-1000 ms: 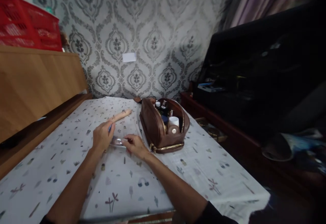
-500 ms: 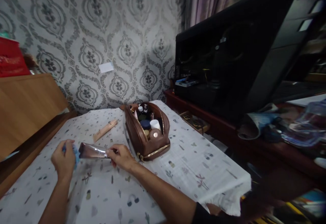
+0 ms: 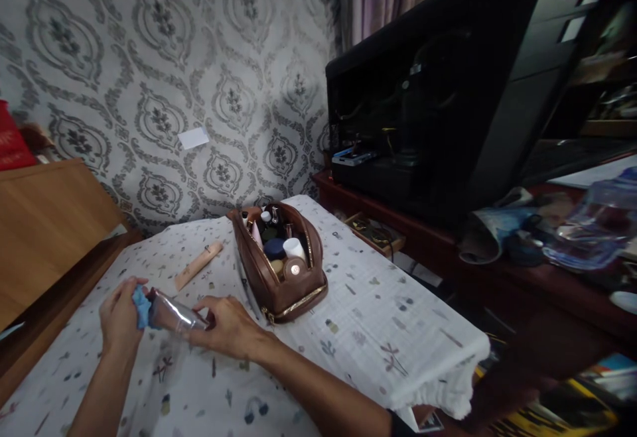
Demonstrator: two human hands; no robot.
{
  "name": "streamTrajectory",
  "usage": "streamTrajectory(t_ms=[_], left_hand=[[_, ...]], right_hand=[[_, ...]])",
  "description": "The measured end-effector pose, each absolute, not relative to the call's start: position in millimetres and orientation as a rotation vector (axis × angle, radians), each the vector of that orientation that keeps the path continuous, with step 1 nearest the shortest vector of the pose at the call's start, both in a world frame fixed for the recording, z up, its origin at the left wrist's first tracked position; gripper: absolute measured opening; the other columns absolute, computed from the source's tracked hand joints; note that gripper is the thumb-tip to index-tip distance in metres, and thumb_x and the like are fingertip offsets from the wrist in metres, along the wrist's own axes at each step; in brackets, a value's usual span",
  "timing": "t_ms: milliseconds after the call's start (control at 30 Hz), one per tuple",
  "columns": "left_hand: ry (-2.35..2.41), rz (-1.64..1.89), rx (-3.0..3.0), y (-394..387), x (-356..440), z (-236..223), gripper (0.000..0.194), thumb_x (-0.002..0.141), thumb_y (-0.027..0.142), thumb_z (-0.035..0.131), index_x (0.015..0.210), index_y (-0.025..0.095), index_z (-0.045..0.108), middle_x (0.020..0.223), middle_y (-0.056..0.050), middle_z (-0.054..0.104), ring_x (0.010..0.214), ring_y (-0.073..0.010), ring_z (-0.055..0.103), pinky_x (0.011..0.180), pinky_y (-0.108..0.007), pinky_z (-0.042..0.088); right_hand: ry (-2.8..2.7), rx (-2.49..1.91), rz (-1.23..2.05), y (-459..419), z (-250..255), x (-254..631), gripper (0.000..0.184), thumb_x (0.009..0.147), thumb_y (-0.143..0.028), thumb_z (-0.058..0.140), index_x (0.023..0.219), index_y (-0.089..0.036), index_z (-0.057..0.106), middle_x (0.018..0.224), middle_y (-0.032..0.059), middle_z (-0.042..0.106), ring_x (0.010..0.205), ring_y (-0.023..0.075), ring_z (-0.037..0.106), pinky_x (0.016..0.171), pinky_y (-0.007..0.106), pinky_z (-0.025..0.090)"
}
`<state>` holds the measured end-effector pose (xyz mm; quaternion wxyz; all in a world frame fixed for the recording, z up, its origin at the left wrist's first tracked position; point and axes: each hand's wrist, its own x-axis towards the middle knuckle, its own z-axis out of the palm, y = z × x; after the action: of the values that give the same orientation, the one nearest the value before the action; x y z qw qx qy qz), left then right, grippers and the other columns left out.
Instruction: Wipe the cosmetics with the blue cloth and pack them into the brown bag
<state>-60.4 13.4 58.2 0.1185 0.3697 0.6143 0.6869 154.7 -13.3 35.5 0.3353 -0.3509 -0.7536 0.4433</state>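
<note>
My left hand [image 3: 121, 314] is closed on a crumpled light-blue cloth [image 3: 142, 306], which touches the dark end of a shiny squeeze tube [image 3: 175, 312]. At the tube's other end, my right hand [image 3: 229, 327] grips it between thumb and fingers. The tube is held tilted above the patterned white cloth. Behind the hands lies a flat beige tube [image 3: 199, 266]. A brown cosmetic bag [image 3: 286, 294] stands unzipped to the right of them, holding several bottles and jars, among them a white-capped one [image 3: 294, 249] and a dark-blue lid [image 3: 274, 248].
The white printed cloth [image 3: 368, 331] covers the table up to the patterned wall. A wooden panel [image 3: 54, 225] borders the left side. On the right are a black computer case [image 3: 418, 138], a small wooden tray [image 3: 375, 233] and a clear plastic container [image 3: 592, 225].
My right hand has shifted to a fuller hold on the tube, which now tips down toward the right. The blue cloth has come against the tube's dark end. The view has turned slightly right.
</note>
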Motion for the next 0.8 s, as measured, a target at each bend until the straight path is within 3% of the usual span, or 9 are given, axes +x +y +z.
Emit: streamTrajectory(t_ms=[133,267,533,700,800], left_hand=[[1.676,1.979,1.071,28,-30,98,0.014,0.065,0.031,0.065,0.068,0.018,0.061,0.052,0.004,0.052,0.049,-0.0112,0.046,0.043,-0.022,0.037],[1.515,1.863,1.33,47,11,131,0.021,0.071,0.037,0.065,0.068,0.016,0.063,0.051,0.004,0.052,0.048,-0.0091,0.045,0.043,-0.019,0.035],[1.385,1.489,1.741,111,70,163,0.022,0.075,0.038,0.056,0.074,0.017,0.063,0.061,-0.001,0.059,0.055,-0.0148,0.057,0.05,-0.023,0.044],[1.595,0.825,2.532,151,88,158,0.024,0.079,0.037,0.053,0.078,0.019,0.07,0.078,-0.005,0.07,0.08,-0.0214,0.063,0.071,-0.027,0.047],[1.647,0.402,2.703,165,103,151,0.02,0.079,0.038,0.06,0.083,0.023,0.072,0.079,-0.005,0.071,0.083,-0.0223,0.064,0.074,-0.026,0.045]], right_hand=[[-1.93,-0.924,1.112,-19,50,174,0.043,0.075,-0.038,0.073,0.116,-0.025,0.068,0.071,-0.0035,0.06,0.066,0.0143,0.056,0.059,0.022,0.037],[-1.911,-0.902,1.065,-25,70,204,0.05,0.076,-0.035,0.072,0.124,-0.025,0.063,0.072,-0.0038,0.061,0.066,0.0147,0.058,0.059,0.022,0.039],[-1.501,-0.885,1.276,-12,90,270,0.038,0.085,-0.035,0.062,0.119,-0.018,0.058,0.071,-0.0015,0.065,0.049,0.0108,0.059,0.043,0.019,0.041],[-1.283,-0.888,1.187,0,98,308,0.041,0.084,-0.037,0.061,0.117,-0.014,0.052,0.065,-0.0013,0.065,0.05,0.0124,0.061,0.041,0.019,0.043],[-1.297,-0.963,1.088,6,101,321,0.036,0.084,-0.038,0.06,0.111,-0.015,0.053,0.066,-0.0003,0.067,0.049,0.0126,0.062,0.039,0.019,0.041]])
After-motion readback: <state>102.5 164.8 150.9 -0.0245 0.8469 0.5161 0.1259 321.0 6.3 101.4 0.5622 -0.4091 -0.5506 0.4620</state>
